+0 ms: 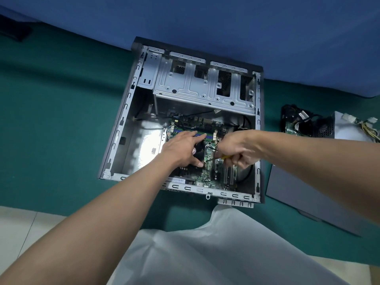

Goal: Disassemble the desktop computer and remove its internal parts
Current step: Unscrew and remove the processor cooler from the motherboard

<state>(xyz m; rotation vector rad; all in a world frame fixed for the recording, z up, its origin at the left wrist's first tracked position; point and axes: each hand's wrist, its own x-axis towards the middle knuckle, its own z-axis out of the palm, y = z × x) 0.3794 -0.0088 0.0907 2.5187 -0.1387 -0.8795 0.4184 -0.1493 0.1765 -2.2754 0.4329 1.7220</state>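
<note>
An open desktop case [123, 124] lies on its side on a green mat. Inside it sits a green motherboard [207, 175] with blue memory slots [207, 136]. My left hand [183, 148] lies flat over the dark cooler [198, 151] at the board's middle, fingers stretched toward the memory slots. My right hand [236, 150] grips a yellow-handled screwdriver [221, 156], its tip down on the board just right of the cooler. A bare metal drive cage [203, 87] fills the case's far end.
To the right on the mat lie a removed power supply [347, 128] with loose cables, a dark board with wires [298, 122], and the grey side panel [308, 200]. A blue backdrop [205, 21] rises behind the case. White fabric [216, 254] covers my lap.
</note>
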